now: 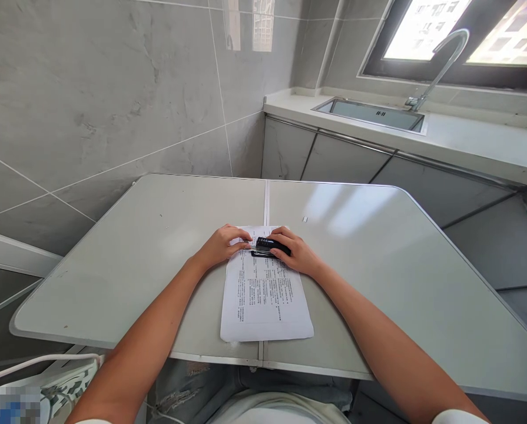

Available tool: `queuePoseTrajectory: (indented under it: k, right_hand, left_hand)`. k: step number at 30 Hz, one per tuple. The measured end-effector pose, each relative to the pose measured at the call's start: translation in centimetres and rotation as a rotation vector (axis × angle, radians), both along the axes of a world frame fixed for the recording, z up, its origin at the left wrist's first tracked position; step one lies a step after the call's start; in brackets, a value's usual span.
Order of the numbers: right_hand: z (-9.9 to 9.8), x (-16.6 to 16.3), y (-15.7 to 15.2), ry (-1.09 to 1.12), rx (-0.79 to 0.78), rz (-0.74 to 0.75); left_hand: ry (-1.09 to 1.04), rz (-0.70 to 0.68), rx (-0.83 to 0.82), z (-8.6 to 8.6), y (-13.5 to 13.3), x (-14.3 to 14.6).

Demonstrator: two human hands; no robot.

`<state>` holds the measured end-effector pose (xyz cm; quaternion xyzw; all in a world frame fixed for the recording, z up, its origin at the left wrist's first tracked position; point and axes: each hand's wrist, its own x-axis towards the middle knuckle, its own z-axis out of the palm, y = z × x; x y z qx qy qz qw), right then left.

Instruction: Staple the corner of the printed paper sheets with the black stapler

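Note:
A black stapler lies crosswise over the upper part of a printed sheet of paper. My right hand is wrapped around the stapler's right end, thumb along its near side. At the stapler's left end, my left hand has its thumb and fingers pinched together. A thin shiny strip shows between those fingertips and the stapler, too small to make out. The lines of print on the sheet run up and down in my view. Whether more sheets lie beneath it, I cannot tell.
The pale folding table has a seam down its middle. A tiny whitish piece lies beyond my right hand. Behind stand a counter with a sink and a tap. A white cable runs at lower left.

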<state>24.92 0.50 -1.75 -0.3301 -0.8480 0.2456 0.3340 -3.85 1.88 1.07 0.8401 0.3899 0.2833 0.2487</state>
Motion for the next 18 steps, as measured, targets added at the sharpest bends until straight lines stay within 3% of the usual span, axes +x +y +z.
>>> queuePoseTrajectory:
  k: [7,18]
  right_hand:
    - [0.04,0.02,0.07,0.016,-0.017,0.014]
    - [0.09,-0.03,0.03,0.020,-0.020,0.019]
  left_hand:
    - [-0.001,-0.118,0.029,-0.45,0.60,-0.12]
    - [-0.051,-0.121,-0.081,0.29,0.15,0.39]
